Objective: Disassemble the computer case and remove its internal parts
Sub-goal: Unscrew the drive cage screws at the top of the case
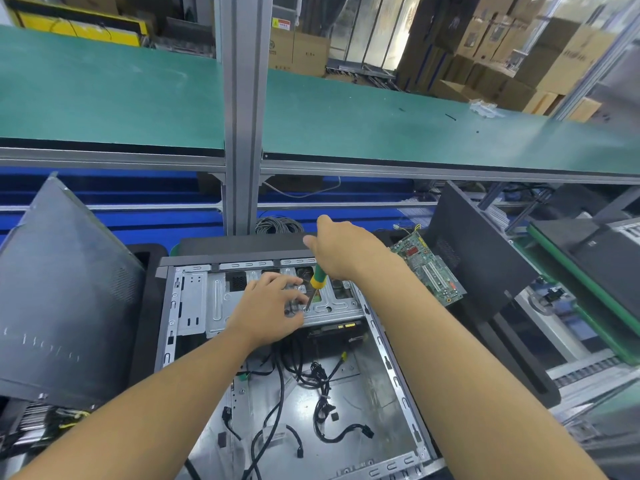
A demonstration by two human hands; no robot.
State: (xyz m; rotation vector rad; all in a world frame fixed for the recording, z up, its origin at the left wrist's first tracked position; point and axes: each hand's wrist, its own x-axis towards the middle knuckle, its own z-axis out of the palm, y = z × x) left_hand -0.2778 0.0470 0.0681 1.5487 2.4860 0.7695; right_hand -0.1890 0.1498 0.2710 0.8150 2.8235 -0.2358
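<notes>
Computer case [393,372] lies open side up, with the drive cage [214,306] at its far end. Right hand [346,252] curls round the screwdriver [317,281]. The shaft is steep, its tip down and slightly left on a screw [307,310] in the cage. Left hand [270,311] lies spread on the cage, fingertips just beside that screw. Judgement: the next turn goes about the shaft axis.

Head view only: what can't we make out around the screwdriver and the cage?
Screwdriver upper handle: head view, hidden inside the right hand.
Screw type and bit seating: head view, too small, covered by the tip.
Cage under the left hand: head view, hidden by the hand.
Label below the cage: head view, text blurred.
Case near-left corner: head view, cut off by the bottom edge.
</notes>
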